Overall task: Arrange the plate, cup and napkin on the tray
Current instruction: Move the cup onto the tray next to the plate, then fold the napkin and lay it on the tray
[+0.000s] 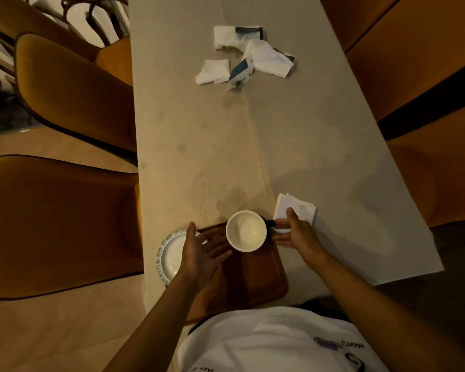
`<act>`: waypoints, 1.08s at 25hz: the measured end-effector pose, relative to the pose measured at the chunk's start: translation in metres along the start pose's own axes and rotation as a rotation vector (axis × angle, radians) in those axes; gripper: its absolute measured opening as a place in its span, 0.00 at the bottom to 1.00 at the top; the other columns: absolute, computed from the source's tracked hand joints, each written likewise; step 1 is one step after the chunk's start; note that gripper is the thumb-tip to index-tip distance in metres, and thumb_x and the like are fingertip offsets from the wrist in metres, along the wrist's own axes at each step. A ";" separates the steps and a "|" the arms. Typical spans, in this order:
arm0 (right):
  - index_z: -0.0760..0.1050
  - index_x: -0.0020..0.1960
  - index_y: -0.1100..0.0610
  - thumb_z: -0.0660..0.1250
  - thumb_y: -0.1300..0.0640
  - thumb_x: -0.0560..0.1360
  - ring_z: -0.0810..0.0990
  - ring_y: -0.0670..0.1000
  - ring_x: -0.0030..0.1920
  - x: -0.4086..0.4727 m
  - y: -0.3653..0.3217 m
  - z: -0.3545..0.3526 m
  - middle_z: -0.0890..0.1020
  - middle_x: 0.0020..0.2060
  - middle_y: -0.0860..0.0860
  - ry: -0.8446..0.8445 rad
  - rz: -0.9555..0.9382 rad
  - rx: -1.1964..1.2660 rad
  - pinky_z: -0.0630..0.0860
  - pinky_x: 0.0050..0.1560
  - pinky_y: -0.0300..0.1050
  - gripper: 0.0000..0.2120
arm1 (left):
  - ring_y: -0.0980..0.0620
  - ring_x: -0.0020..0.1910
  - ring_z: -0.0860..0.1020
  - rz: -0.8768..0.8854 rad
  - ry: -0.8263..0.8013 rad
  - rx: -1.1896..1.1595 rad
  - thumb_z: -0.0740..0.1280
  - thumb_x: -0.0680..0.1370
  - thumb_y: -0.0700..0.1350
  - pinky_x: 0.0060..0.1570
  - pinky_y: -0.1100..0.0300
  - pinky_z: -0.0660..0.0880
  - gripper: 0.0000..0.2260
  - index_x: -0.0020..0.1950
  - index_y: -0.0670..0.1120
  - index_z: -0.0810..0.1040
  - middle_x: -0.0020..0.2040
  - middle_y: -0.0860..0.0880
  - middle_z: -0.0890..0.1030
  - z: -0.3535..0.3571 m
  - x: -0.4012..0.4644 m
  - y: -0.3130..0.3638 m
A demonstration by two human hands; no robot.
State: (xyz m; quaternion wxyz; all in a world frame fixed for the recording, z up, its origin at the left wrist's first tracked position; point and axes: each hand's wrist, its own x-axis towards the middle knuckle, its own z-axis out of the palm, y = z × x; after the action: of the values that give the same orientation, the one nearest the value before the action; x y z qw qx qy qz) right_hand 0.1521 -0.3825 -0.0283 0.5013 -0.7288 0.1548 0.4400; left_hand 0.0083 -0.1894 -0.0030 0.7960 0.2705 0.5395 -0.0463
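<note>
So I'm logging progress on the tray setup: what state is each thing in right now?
Cup: upright, empty, at the tray's far edge.
Plate: empty, at the tray's left edge, partly under the left hand.
Napkin: folded, on the table, off the tray.
Tray: mostly bare.
Left hand: open, holding nothing.
Right hand: open, by the cup's handle.

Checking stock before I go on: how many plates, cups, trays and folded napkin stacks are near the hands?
Plate: 1
Cup: 1
Tray: 1
Napkin stack: 1
Total: 4
More loose napkins and wrappers lie at the far end, uncounted.
</note>
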 end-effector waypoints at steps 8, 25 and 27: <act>0.78 0.56 0.56 0.56 0.44 0.81 0.82 0.57 0.52 -0.006 0.002 -0.009 0.82 0.54 0.55 0.142 -0.023 -0.070 0.79 0.59 0.57 0.19 | 0.44 0.54 0.78 0.294 0.287 0.498 0.57 0.80 0.56 0.60 0.44 0.74 0.18 0.55 0.44 0.79 0.56 0.42 0.81 0.019 -0.014 0.005; 0.81 0.55 0.66 0.69 0.51 0.70 0.84 0.61 0.51 0.055 0.018 -0.081 0.85 0.51 0.62 0.208 0.147 0.066 0.79 0.44 0.51 0.21 | 0.37 0.50 0.82 0.204 0.156 1.322 0.65 0.70 0.50 0.51 0.45 0.81 0.22 0.58 0.37 0.75 0.54 0.36 0.81 0.197 0.123 -0.007; 0.81 0.55 0.66 0.68 0.53 0.73 0.84 0.60 0.48 0.053 0.016 -0.081 0.85 0.49 0.61 0.166 0.134 0.091 0.80 0.46 0.50 0.18 | 0.38 0.52 0.81 0.213 0.183 1.304 0.65 0.69 0.51 0.54 0.44 0.80 0.25 0.61 0.38 0.75 0.56 0.38 0.81 0.203 0.118 -0.012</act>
State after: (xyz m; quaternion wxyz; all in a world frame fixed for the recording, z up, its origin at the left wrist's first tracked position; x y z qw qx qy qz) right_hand 0.2111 -0.4482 -0.0709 0.4888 -0.7273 0.2642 0.4030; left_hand 0.2226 -0.2711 -0.0569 0.4207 0.7509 0.4369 -0.2611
